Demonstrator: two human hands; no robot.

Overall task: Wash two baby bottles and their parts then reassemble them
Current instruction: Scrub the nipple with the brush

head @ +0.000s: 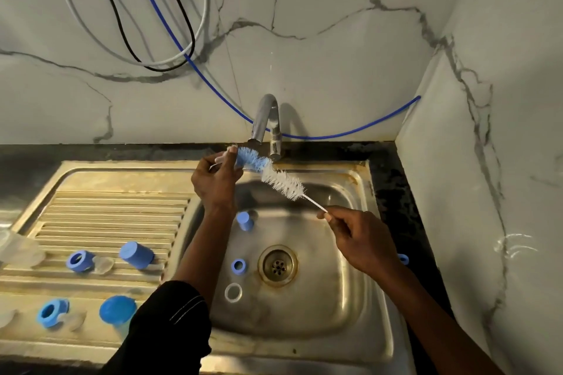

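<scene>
Brush (275,175): held above the sink (335,298).
Right hand (356,240): fingers pinched on its wire handle.
Left hand (217,181): fingers clamped round a clear part (221,158).

Inventory: one bottle brush (274,175); one tap (265,119); three blue caps (136,254), two left, one in the sink (350,298); four blue rings (79,261); one white ring (233,292).

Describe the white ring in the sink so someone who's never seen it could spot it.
Look into the steel sink basin and find the round drain in its floor. Just left of it lies a blue ring, and nearer the viewer lies the white ring, flat on the steel. It is the only white piece lying there; the others are blue.
</scene>
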